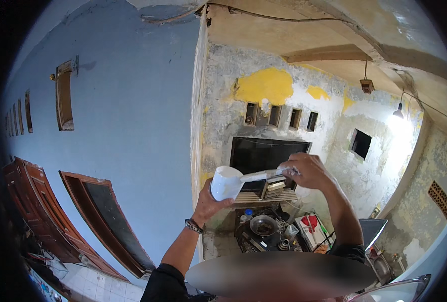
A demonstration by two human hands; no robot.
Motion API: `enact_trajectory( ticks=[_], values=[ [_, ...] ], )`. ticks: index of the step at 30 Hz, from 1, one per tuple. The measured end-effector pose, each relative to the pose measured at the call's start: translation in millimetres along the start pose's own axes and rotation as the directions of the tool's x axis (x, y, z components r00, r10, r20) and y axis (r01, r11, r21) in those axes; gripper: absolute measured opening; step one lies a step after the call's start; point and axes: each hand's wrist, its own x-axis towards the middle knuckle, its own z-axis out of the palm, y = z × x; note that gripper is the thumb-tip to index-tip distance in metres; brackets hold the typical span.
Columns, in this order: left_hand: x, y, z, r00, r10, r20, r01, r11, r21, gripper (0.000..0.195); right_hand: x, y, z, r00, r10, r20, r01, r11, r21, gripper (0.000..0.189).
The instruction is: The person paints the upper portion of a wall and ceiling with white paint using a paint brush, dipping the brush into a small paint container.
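Observation:
My left hand (207, 205), with a bracelet on the wrist, is wrapped around a white cup-like container (225, 185) held up in front of the wall corner. The container's inside cannot be made out clearly. In my right hand (309, 171) is a flat hand tool (259, 176) smeared with white; whether it is a scraper or a brush is unclear. Its far end meets the container's rim on the right side. Close by on the left runs the corner edge (197, 132), coated in rough white, where the blue wall (140, 113) ends.
Behind my hands is a patchy wall (223, 83) with a dark window opening (253, 153) and a slatted shelf (242, 197). Below stands a cluttered table with a metal wok (263, 225). A lit bulb (398, 113) hangs at right. Wooden doors (38, 188) are on the left.

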Motion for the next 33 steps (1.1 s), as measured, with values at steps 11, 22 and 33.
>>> enact_trajectory(
  ticks=[11, 22, 33],
  values=[
    [60.3, 39.5, 1.2, 0.992, 0.11, -0.069, -0.105, 0.992, 0.069, 0.079, 32.7, 2.7, -19.2, 0.902, -0.022, -0.431, 0.034, 0.999, 0.019, 0.026],
    [94.9, 80.7, -30.1, 0.958, 0.257, -0.125, -0.235, 0.958, 0.167, 0.07, 49.6, -16.5, -28.4, 0.871, -0.147, -0.468, 0.09, 0.986, -0.141, 0.031],
    [94.6, 83.9, -82.1, 0.933, 0.316, -0.172, -0.324, 0.946, -0.02, 0.075, 146.9, -10.2, -69.2, 0.749, 0.056, -0.661, 0.06, 0.987, 0.152, 0.025]
  ],
)
